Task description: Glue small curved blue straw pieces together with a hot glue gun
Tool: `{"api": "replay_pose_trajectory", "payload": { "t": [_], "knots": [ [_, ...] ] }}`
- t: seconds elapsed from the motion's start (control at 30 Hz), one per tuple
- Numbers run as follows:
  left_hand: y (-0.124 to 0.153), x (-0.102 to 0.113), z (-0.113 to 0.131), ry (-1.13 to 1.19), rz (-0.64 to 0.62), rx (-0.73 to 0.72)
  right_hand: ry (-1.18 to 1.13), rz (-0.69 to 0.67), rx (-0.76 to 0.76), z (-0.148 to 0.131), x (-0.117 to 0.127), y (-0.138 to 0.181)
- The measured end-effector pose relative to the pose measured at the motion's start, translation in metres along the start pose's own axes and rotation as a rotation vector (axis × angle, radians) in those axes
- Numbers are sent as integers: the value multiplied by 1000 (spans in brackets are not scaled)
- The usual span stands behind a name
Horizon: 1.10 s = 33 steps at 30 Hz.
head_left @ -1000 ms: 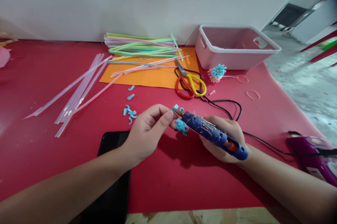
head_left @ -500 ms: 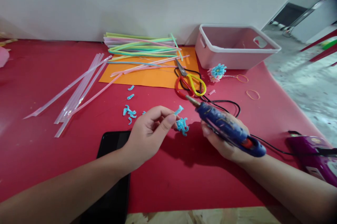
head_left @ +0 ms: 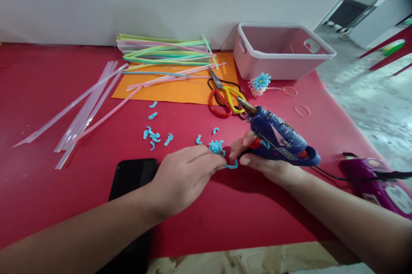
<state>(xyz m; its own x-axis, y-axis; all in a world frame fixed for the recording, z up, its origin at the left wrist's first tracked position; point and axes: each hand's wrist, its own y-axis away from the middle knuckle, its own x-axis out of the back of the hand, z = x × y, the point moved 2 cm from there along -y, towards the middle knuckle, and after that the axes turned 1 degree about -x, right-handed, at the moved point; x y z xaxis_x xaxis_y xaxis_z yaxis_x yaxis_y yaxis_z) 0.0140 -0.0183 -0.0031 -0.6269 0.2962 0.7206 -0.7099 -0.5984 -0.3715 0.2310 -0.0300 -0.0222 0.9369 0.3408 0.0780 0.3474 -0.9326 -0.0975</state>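
My left hand is closed low over the table, a curled blue pipe-cleaner piece at its fingertips. Just beyond those fingers is a small blue pipe-cleaner cluster; whether they touch it I cannot tell. My right hand is wrapped round a blue hot glue gun, its metal nozzle tilted up and left. The right fingertips come close to the curled piece. A bit of blue shows against the gun near its red trigger. More short blue pieces lie left of the cluster.
Scissors and colored pipe cleaners lie on an orange sheet. Plastic sleeves are at left, a phone under my left forearm. A pink bin, finished flowers and a purple power strip are at right.
My left hand has lowered and turned palm-down. My right hand, with the glue gun, has moved closer to it. More loose blue pieces show beyond the left hand.
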Motion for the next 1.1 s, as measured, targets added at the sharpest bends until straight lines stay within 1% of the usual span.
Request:
{"api": "replay_pose_trajectory", "payload": {
  "t": [0.07,0.17,0.23,0.27,0.37,0.43,0.6,0.7,0.77,0.8,0.87,0.97,1.03,1.1],
  "knots": [
    [0,0,0,21,5,17,18,47,-12,-1,0,0],
    [-3,3,0,32,15,81,-21,242,4,-1,1,1],
    [-6,9,-1,-4,-5,135,-84,366,23,1,2,2],
    [-7,12,-1,-41,-29,161,-112,403,31,2,3,2],
    [-11,26,-3,-244,-80,213,-176,427,61,4,3,2],
    [-10,37,-7,-415,-87,236,-197,426,69,5,3,2],
    [8,63,-28,-710,-87,278,-194,410,60,5,3,4],
    [18,74,-39,-795,-204,301,-170,406,69,5,3,4],
    [20,79,-42,-831,-260,317,-157,413,70,4,3,3],
    [19,80,-42,-841,-270,325,-156,418,66,4,3,3],
    [15,80,-39,-839,-251,324,-169,432,49,4,3,2],
    [0,72,-33,-737,-201,274,-213,450,17,4,2,2],
    [-12,62,-31,-601,-257,254,-223,462,3,3,2,2],
    [-24,51,-31,-433,-369,217,-215,472,-5,3,2,2]
  ]
}}
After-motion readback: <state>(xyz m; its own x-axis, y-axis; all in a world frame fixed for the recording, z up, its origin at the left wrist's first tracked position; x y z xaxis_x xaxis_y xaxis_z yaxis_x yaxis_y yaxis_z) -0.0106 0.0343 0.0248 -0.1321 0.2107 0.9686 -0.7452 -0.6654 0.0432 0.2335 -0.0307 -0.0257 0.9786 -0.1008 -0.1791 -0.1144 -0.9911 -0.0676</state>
